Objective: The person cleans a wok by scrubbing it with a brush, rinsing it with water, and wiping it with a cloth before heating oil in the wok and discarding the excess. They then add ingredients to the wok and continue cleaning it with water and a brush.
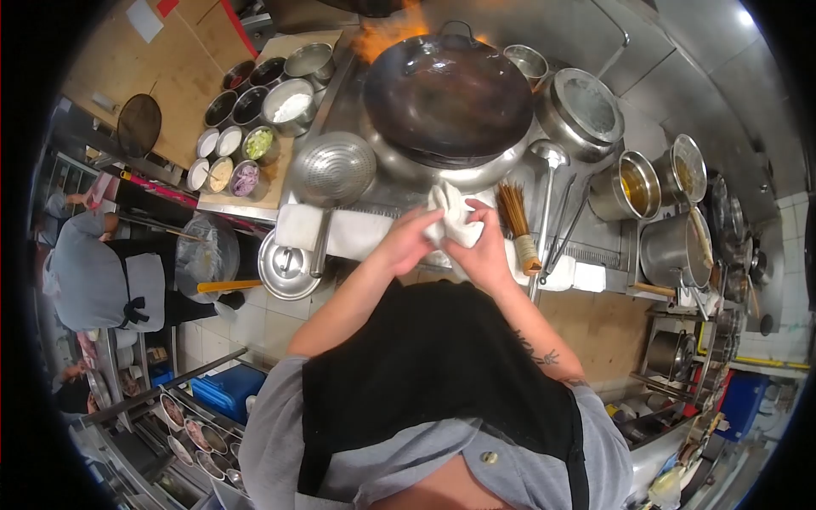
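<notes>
A bunched white cloth is between my two hands, just in front of the stove. My left hand grips its left side, and my right hand pinches its right side. Beyond them a dark wok sits on the burner ring, with orange flames behind it. A long white towel lies along the stove's front edge. The bamboo brush stands right of my right hand, and a perforated ladle rests to the left.
Ingredient bowls and sauce pots stand at the left. A ladle, tongs and metal pots are at the right. A round lid hangs near the front edge. Another person stands far left.
</notes>
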A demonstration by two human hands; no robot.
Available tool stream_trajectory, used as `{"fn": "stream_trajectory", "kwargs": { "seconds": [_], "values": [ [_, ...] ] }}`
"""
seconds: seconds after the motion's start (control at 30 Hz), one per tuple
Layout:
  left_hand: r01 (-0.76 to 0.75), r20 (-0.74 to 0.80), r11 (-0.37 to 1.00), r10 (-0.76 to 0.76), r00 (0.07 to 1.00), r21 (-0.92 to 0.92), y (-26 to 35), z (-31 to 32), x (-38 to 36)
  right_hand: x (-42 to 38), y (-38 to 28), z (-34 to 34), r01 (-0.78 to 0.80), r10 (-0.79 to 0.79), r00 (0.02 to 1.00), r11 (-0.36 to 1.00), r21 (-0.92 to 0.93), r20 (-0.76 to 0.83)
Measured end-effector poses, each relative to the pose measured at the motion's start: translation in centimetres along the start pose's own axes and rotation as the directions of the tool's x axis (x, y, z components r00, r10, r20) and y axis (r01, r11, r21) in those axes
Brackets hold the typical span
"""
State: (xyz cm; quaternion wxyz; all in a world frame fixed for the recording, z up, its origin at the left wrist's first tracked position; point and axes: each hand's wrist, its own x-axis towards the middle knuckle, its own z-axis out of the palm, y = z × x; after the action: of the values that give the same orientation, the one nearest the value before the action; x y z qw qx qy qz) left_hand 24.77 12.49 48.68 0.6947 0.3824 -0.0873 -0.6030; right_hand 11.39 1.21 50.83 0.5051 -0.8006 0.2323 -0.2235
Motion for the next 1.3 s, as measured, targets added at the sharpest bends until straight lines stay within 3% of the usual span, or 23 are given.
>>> {"fn": "stream_trajectory", "kwargs": {
  "seconds": [0.1, 0.2, 0.3, 0.4, 0.43, 0.5, 0.63, 0.7, 0.8, 1.0, 1.13, 1.23, 1.3],
  "values": [
    [-0.088, -0.044, 0.992, 0.084, 0.995, -0.095, -0.3, 0.0, 0.3, 0.1, -0.6, 0.2, -0.056, 0.056, 0.998, 0.998, 0.018, -0.015],
    [-0.287, -0.336, 0.955, 0.297, 0.894, 0.080, -1.9, 0.5, 1.2, 0.3, 1.1, 0.5, 0.063, -0.063, 0.998, 0.998, 0.000, 0.008],
    [-0.428, -0.266, 0.667, 0.681, 0.682, 0.610, -2.5, 0.0, 2.5, 0.1, 1.9, 0.9, -0.119, 0.117, 0.993, 0.979, 0.166, 0.021],
    [-0.280, -0.177, 0.648, 0.547, 0.818, 0.708, -1.2, 1.6, 0.6, -0.4, 2.6, 1.3, -0.088, 0.088, 0.992, 0.996, -0.003, -0.093],
    [-0.309, 0.015, 0.327, 0.665, 0.747, 0.893, -1.9, -0.3, 1.4, -0.4, 3.1, 1.5, -0.149, 0.153, 0.984, 0.988, 0.051, -0.094],
    [-0.348, 0.084, 0.262, 0.679, 0.729, 0.900, -2.1, -0.3, 1.3, -0.4, 3.9, 1.7, -0.269, 0.285, 0.955, 0.950, 0.158, -0.086],
    [-0.396, 0.160, 0.143, 0.753, 0.638, 0.907, -1.9, 2.9, -0.1, -0.4, 3.6, 1.9, -0.368, 0.393, 0.919, 0.869, 0.329, -0.009],
    [-0.414, 0.200, 0.101, 0.757, 0.622, 0.905, -1.9, 2.9, -0.1, -0.2, 2.6, 1.7, -0.450, 0.478, 0.877, 0.784, 0.428, 0.046],
    [-0.365, 0.173, 0.104, 0.739, 0.651, 0.925, -2.0, 2.5, 0.1, -0.2, 0.5, 1.2, -0.432, 0.499, 0.866, 0.741, 0.514, 0.008],
    [-0.282, 0.154, 0.077, 0.688, 0.709, 0.956, -2.4, 2.2, 0.3, -0.2, 0.7, 1.7, -0.501, 0.536, 0.843, 0.756, 0.421, 0.039],
    [-0.233, 0.190, -0.002, 0.588, 0.787, 0.972, -2.2, 2.0, 0.7, -0.2, 0.2, 1.4, -0.512, 0.554, 0.826, 0.661, 0.549, 0.104],
    [-0.248, 0.052, 0.422, 0.424, 0.904, 0.872, -3.3, -2.9, 3.1, -0.5, -0.5, 1.4, -0.505, 0.501, 0.842, 0.602, 0.619, 0.199],
    [-0.172, -0.070, 0.831, 0.245, 0.967, 0.528, -3.2, -3.4, 2.6, -1.1, -1.1, 1.4, -0.503, 0.432, 0.860, 0.625, 0.597, 0.272]
  ]
}}
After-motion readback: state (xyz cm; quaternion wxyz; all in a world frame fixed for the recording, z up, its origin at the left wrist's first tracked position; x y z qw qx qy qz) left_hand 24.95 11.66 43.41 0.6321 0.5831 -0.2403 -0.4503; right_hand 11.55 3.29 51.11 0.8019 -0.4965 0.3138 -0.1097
